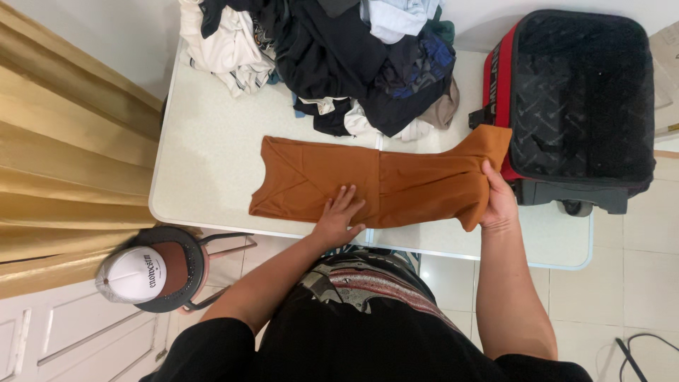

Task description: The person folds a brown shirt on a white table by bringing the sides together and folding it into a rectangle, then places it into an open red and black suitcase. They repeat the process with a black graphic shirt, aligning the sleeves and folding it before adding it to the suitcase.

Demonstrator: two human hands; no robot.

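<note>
Head view, and we're looking down on our rust-orange folded cloth garment (396, 185), stretched flat across the white rectangular table (212, 155). Our left hand (338, 218) presses on the garment's middle, fingers spread flat, gripping nothing. Our right hand (498, 201) pinches the garment's right end, lifting that edge off the tabletop. Just behind the garment sits a heap of dark and white clothes (339, 56). Right of it, touching the lifted end, lies a black-and-red suitcase (580, 99).

No screens, signs or packages. Only black printed lettering across white front panel of cap (134, 274), lower left, atop round black stool (189, 247).
</note>
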